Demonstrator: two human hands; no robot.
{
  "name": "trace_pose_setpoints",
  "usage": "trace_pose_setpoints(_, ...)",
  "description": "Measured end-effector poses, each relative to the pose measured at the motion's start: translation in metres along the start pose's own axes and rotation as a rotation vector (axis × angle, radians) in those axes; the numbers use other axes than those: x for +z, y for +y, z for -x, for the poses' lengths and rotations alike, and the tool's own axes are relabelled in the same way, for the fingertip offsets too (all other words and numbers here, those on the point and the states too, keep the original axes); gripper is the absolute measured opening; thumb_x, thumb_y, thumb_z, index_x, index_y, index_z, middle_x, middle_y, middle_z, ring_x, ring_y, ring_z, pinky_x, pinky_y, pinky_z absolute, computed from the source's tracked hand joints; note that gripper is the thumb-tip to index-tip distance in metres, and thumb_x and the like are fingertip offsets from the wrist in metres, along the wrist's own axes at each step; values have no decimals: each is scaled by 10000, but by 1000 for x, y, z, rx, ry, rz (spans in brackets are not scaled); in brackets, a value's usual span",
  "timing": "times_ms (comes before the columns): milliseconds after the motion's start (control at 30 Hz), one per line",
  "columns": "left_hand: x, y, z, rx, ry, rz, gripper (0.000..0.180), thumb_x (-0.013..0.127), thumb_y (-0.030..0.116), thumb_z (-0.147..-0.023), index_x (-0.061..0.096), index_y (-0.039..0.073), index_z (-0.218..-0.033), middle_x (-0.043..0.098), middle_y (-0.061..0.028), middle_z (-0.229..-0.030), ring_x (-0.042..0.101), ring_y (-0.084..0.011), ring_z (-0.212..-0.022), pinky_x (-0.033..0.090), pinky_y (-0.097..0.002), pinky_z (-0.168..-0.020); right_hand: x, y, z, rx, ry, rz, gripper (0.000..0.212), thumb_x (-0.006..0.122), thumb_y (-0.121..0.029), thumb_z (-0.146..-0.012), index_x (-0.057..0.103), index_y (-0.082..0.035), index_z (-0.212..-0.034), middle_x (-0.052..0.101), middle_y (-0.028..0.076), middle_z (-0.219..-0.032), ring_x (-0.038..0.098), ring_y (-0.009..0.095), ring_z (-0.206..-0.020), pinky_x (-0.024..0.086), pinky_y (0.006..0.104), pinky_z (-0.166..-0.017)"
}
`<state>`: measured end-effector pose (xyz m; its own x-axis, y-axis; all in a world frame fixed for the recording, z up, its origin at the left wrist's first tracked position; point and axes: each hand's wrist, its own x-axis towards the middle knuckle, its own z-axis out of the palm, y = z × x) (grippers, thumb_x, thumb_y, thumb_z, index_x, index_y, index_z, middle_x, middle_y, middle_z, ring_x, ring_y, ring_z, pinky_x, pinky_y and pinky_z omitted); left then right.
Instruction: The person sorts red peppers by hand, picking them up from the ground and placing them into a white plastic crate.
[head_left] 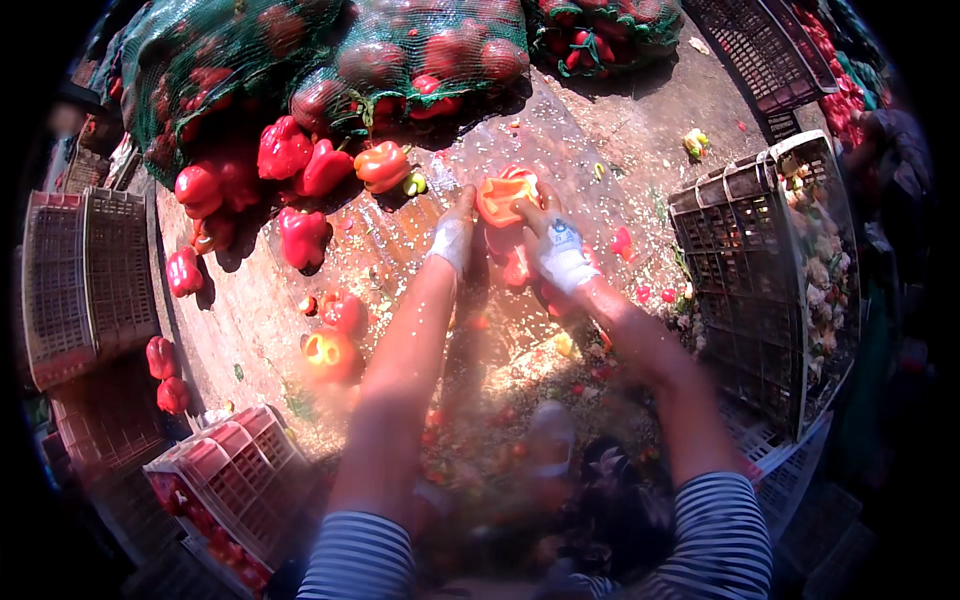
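Cut pepper, orange-red, hollow side showing, is btwn the two hands above the floor. R hand, w/ white wrap, has fingers clamped on the pepper's R wall, thumb at the inner side. L hand, also white-wrapped, has fingers close together & fairly straight along the pepper's L edge; can't tell if they press on it.

Rel. to the cut pepper: green mesh sacks full of red peppers lie beyond it; an orange pepper & a small green bit sit near, to its L; a red pepper farther L. Nearer the person, to its L, is a yellow-orange pepper. Pale seeds are strewn all round it. Well to its R stands a dark crate w/ pale scraps; a pinkish crate is nearer the person, well L of it.
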<state>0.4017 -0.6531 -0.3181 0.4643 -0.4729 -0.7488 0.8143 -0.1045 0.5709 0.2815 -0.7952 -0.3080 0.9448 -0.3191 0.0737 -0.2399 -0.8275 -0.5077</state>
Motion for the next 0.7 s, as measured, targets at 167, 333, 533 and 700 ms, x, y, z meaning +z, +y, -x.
trace_pose_setpoints(167,18,3,10,158,-38,31,539,652,387,-892,591,-9,-1252,672,-134,-1095,625,-228,-1046,519,-368,-846,-6,-11,7,-85,-72,55,422,650,-65,-734,640,-185,-1139,447,235,-1387,522,430,-1172,474,488,-958)
trace_pose_setpoints(333,4,-27,-22,240,21,-115,454,634,85,-792,592,-39,-1227,685,-120,-1044,663,-209,-903,531,-318,-784,14,11,17,129,71,-433,472,583,-212,-887,499,-116,-1342,410,265,-1427,401,422,-1328,360,427,-1088)
trace_pose_setpoints(533,16,-27,-1,285,10,41,434,614,-9,-833,545,-38,-1260,669,-147,-1095,673,-232,-949,556,-338,-818,9,-6,5,689,175,-1019,676,659,-313,-875,399,61,-1375,541,222,-1314,544,298,-1187,436,380,-997)
trace_pose_setpoints(700,16,-28,31,286,-125,184,553,674,44,-828,462,-16,-1335,631,-151,-1141,651,-240,-990,555,-353,-846,15,-35,21,683,-85,-1530,357,538,-167,-926,553,32,-1222,655,136,-1116,677,235,-941,546,352,-844)
